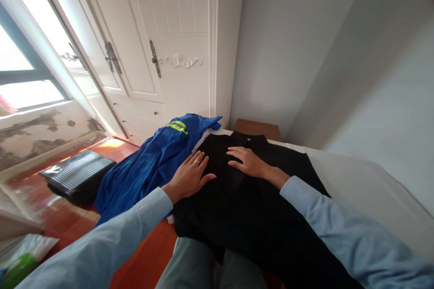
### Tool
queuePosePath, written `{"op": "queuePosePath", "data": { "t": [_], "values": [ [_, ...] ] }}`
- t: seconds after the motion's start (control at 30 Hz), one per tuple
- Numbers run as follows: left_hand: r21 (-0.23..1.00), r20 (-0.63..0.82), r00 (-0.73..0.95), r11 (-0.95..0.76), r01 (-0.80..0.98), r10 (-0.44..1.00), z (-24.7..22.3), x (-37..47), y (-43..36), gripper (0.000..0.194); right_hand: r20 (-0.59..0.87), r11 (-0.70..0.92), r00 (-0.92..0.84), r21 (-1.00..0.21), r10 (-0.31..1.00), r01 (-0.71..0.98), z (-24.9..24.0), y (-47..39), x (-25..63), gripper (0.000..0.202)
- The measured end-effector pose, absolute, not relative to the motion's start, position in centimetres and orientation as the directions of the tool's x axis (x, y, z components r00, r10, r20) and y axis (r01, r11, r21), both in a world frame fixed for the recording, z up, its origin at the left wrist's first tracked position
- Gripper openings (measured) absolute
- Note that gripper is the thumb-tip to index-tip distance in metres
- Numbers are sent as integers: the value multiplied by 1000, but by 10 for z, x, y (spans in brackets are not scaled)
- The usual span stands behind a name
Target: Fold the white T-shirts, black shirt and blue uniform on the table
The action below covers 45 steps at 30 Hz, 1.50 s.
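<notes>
A black garment (244, 203) with a collar lies spread over a white surface, its lower part hanging over the near edge toward my legs. My left hand (191, 177) rests on its left edge, fingers apart, a ring on one finger. On the upper middle of the cloth, below the collar, lies my right hand (249, 161) with its fingers spread and nothing in them. A blue garment (145, 162) with a yellow-green reflective band is draped just left of the black one, close beside my left hand.
A white wardrobe (183, 13) stands behind the blue garment. The white surface (356, 180) extends right along the grey wall. A brown wooden piece (259, 129) sits behind the collar. On the reddish floor at left is a black ribbed case (79, 174); a green item (21, 268) is at lower left.
</notes>
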<state>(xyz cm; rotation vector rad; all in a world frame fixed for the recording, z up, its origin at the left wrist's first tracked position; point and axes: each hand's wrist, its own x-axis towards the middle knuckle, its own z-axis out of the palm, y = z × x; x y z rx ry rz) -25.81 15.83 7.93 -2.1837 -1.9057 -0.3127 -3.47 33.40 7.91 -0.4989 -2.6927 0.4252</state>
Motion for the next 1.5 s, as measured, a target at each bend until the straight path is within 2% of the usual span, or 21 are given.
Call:
{"op": "queuePosePath", "data": {
  "t": [0.13, 0.27, 0.43, 0.53, 0.67, 0.8, 0.9, 1.03, 1.17, 1.3, 1.4, 1.5],
  "values": [
    [3, 227, 74, -77, 997, 971, 75, -248, 144, 77, 278, 876, -888, -425, 365, 228, 80, 343, -64, 46],
    [54, 246, 46, -61, 997, 968, 69, -234, 141, 77, 223, 821, -843, -444, 489, 359, 86, 358, -109, 42],
    [30, 388, 70, -89, 996, 919, 59, -227, 139, 70, 169, 700, -721, -465, 672, 543, 79, 382, -159, 40],
    [63, 489, 94, -143, 988, 867, 51, -231, 136, 56, 162, 608, -623, -500, 765, 616, 71, 398, -178, 32],
    [101, 651, 160, -294, 950, 742, 35, -238, 130, 43, 167, 540, -556, -571, 814, 619, 68, 414, -195, 25],
    [101, 729, 194, -383, 918, 657, 25, -240, 125, 41, 189, 528, -539, -611, 821, 590, 68, 422, -206, 25],
    [155, 676, 154, -343, 926, 721, 29, -238, 122, 44, 197, 528, -538, -624, 819, 575, 66, 421, -211, 23],
    [216, 534, 41, -184, 959, 845, 40, -233, 115, 56, 218, 534, -543, -654, 811, 536, 64, 415, -210, 21],
    [210, 407, -19, -74, 975, 913, 46, -229, 110, 68, 254, 561, -571, -689, 780, 460, 74, 408, -199, 22],
    [188, 321, -39, -23, 982, 946, 52, -224, 113, 68, 308, 600, -589, -693, 747, 399, 90, 388, -162, 24],
    [187, 318, -51, -10, 982, 947, 58, -219, 116, 65, 325, 619, -627, -713, 708, 330, 99, 357, -114, 28],
    [230, 409, -60, -40, 972, 910, 65, -211, 115, 58, 275, 569, -663, -776, 696, 274, 107, 315, -57, 34]
  ]
}}
